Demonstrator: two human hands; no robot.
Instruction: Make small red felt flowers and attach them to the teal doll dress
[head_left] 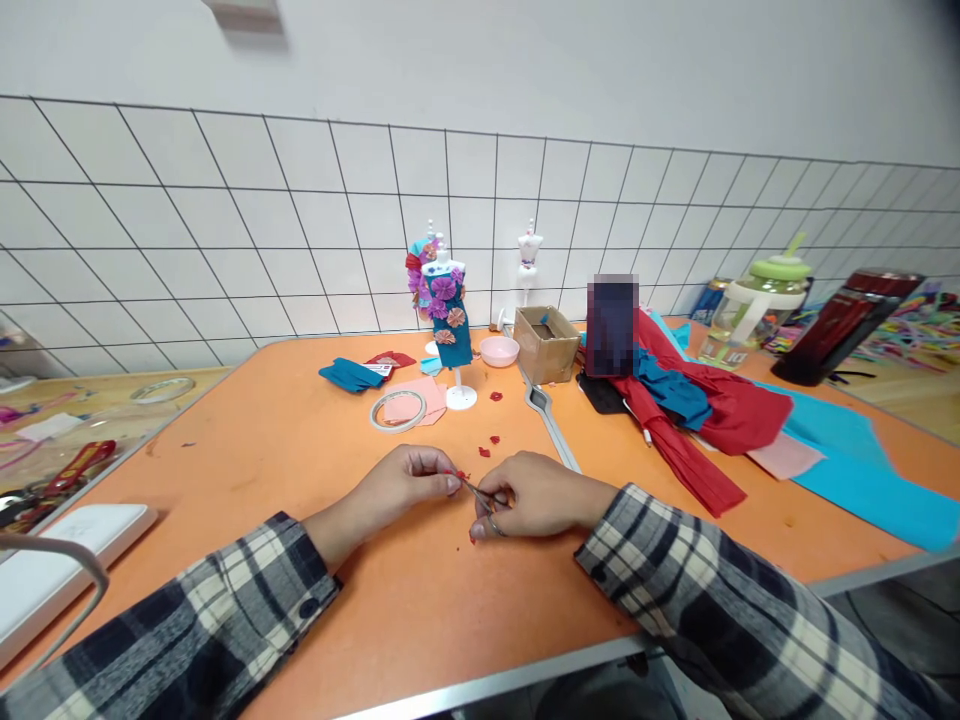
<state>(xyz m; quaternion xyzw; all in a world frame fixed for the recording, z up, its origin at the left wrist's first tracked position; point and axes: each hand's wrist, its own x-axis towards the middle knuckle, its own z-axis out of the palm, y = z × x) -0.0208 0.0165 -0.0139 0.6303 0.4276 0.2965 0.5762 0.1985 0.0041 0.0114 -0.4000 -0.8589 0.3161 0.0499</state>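
My left hand [412,480] pinches a small red scrap [459,475], most of it hidden by the fingertips. Small metal scissors [491,500] are gripped in my right hand [525,497], with thumb and fingers at the handles. Their blades point left and meet the red scrap. Little red bits [486,452] lie on the orange table [300,420] just beyond my hands. Farther back stands a small white mannequin [444,262] wearing a teal dress [452,340] with purple and peach paper-like flowers.
Behind the hands are a roll of tape [373,412], pink sheets [433,405], a pink bowl [499,350] and a cardboard box [546,345]. Red fabric [690,480], a blue sheet [862,480], a green-lidded cup [750,315] and a dark red flask [844,330] occupy the right.
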